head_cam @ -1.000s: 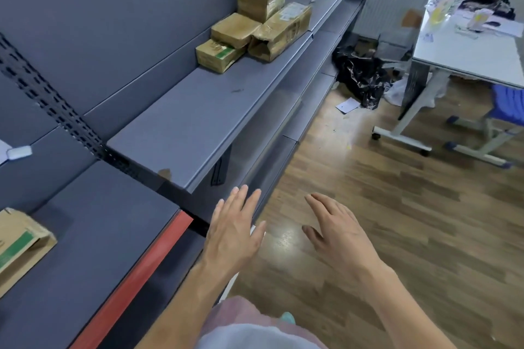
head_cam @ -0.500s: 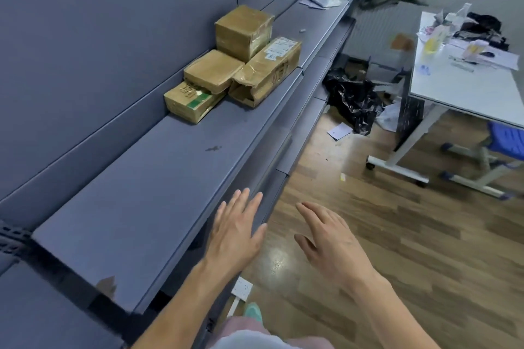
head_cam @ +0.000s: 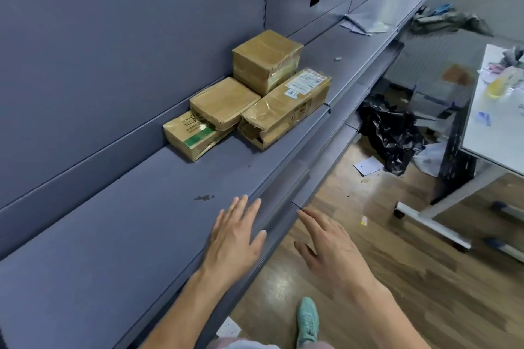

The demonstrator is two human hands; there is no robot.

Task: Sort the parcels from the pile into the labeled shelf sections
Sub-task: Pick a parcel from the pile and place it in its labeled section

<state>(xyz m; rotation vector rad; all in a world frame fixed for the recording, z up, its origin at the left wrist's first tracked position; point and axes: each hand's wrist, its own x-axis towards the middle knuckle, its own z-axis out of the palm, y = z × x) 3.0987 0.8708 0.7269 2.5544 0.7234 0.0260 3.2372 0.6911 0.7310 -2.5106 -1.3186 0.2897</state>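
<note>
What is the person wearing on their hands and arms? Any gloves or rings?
Nothing at all! The left hand and the right hand are bare: no gloves, no rings, no watch. No sleeves show on the arms either.

Four parcels cluster midway along a shelf: the tall parcel stands rearmost against the back panel, the flat parcel lies just before it, resting partly on the nearest parcel, and the long parcel lies to their right, touching them, toward the front edge. Loose sheets lie farther along. Nearer, the left hand is over the shelf's front part, the right hand beside it over the floor, above a shoe. A crumpled bag lies on the floor between shelving and a table at right
</note>
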